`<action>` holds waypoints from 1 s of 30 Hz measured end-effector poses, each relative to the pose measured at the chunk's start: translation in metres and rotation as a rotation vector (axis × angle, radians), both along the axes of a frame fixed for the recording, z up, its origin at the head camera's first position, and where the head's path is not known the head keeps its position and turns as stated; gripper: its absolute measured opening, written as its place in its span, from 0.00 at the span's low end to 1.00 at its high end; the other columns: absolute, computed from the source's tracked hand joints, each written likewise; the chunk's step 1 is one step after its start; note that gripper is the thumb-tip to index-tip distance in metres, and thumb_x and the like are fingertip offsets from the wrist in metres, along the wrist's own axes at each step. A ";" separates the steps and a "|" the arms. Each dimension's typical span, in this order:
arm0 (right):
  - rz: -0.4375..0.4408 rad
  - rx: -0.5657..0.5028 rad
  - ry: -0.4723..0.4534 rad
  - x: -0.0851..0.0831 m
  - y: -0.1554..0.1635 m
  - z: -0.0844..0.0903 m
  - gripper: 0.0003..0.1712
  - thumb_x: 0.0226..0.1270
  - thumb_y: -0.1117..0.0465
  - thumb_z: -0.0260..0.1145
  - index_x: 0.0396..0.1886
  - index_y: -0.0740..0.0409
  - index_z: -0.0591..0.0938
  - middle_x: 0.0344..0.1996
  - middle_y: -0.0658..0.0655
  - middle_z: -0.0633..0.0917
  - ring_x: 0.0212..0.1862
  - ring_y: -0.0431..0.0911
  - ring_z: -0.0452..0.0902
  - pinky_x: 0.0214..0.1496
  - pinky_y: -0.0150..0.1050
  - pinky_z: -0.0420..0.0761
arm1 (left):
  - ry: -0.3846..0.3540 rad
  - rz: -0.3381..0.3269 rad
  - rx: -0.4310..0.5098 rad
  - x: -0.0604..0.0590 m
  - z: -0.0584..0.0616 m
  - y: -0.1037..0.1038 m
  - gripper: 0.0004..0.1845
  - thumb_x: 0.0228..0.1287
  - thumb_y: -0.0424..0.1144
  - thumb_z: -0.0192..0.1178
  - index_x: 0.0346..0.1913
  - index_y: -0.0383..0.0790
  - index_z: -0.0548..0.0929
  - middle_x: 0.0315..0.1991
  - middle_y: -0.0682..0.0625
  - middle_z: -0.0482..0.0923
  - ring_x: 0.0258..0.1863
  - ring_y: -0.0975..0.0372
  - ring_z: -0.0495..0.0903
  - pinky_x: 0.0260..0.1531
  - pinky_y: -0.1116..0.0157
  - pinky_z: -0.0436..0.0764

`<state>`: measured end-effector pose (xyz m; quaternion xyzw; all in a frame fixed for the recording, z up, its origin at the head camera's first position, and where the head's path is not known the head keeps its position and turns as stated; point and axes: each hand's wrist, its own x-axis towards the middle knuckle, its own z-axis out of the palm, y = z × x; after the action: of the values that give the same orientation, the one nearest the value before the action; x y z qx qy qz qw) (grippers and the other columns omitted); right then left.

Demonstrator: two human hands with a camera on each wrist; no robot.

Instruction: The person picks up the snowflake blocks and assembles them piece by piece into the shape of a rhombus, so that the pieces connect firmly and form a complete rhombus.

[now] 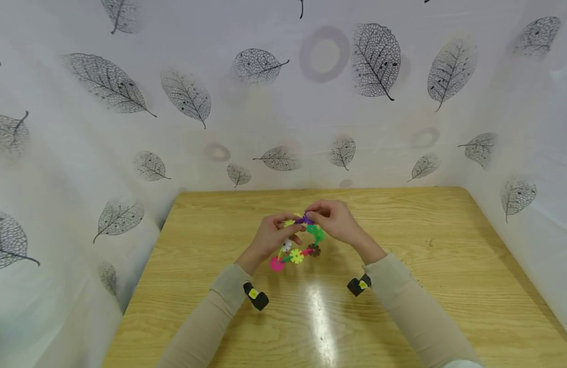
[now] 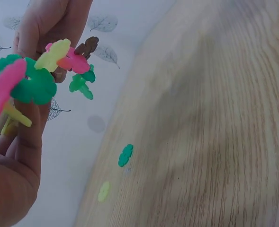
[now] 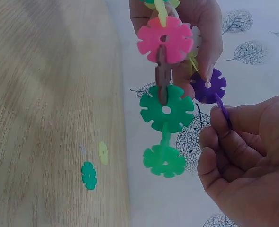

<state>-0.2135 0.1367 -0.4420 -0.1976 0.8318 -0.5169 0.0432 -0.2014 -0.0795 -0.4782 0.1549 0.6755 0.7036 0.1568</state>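
Both hands hover over the middle of the wooden table [image 1: 403, 306] with a chain of snowflake-shaped plastic discs [image 1: 297, 253] between them. My left hand [image 1: 283, 230] grips the chain's upper part; pink [image 3: 164, 40], brown [image 3: 162, 80] and two green discs [image 3: 166, 108] hang below it. My right hand [image 1: 326, 217] pinches a purple disc [image 3: 223, 112] edge-on, next to another purple disc [image 3: 209, 86] on the chain. In the left wrist view, my left hand [image 2: 16, 156] holds the pink, green and yellow discs [image 2: 54, 54].
Two loose discs lie on the table near its far edge: a green disc [image 3: 88, 175] and a pale yellow disc [image 3: 103, 152]. A white cloth printed with leaves [image 1: 186, 94] walls in the back and both sides.
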 end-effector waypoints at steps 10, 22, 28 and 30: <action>0.014 0.063 0.038 0.002 -0.001 0.001 0.11 0.74 0.59 0.62 0.46 0.60 0.87 0.33 0.50 0.87 0.35 0.59 0.82 0.30 0.36 0.80 | 0.014 0.004 -0.022 0.002 0.004 0.001 0.14 0.71 0.34 0.60 0.53 0.28 0.82 0.46 0.27 0.83 0.27 0.57 0.89 0.37 0.47 0.87; 0.003 0.015 0.020 0.003 0.001 -0.001 0.11 0.74 0.59 0.62 0.46 0.60 0.86 0.31 0.52 0.87 0.32 0.56 0.80 0.28 0.34 0.77 | 0.052 0.011 0.020 0.002 0.001 0.007 0.14 0.71 0.32 0.60 0.53 0.26 0.82 0.46 0.23 0.81 0.27 0.57 0.89 0.13 0.74 0.73; 0.007 0.012 0.017 0.004 0.000 0.001 0.11 0.75 0.58 0.62 0.46 0.57 0.86 0.31 0.52 0.87 0.30 0.51 0.79 0.27 0.34 0.77 | 0.107 0.004 0.020 0.003 0.003 0.008 0.16 0.72 0.32 0.59 0.58 0.28 0.81 0.45 0.26 0.82 0.26 0.59 0.88 0.08 0.74 0.61; 0.009 0.004 0.001 0.003 0.001 0.002 0.10 0.74 0.58 0.62 0.45 0.57 0.87 0.32 0.53 0.88 0.32 0.51 0.81 0.30 0.35 0.80 | 0.120 0.000 0.027 0.003 0.003 0.008 0.17 0.72 0.32 0.59 0.61 0.31 0.80 0.45 0.28 0.84 0.26 0.59 0.88 0.08 0.74 0.61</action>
<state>-0.2101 0.1377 -0.4400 -0.2016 0.8320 -0.5149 0.0453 -0.1985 -0.0715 -0.4756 0.1989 0.6742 0.7020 0.1143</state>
